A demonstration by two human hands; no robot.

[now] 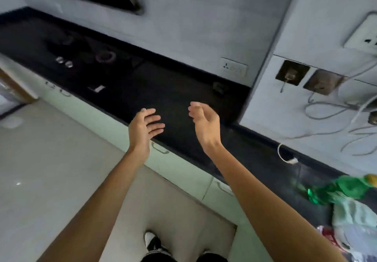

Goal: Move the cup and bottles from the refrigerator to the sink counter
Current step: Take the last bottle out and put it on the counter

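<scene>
Both empty: left hand [142, 128] and right hand [206, 124], fingers relaxed above worktop [173, 90], likely free for next fetch; blurred green bottle [344, 188], perhaps, right of fingers.

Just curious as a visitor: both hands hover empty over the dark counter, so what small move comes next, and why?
Probably turn away toward the refrigerator, which is not in view. The left hand and right hand are open and hold nothing above the dark counter, and what looks like a green bottle already lies on it at the right.
</scene>
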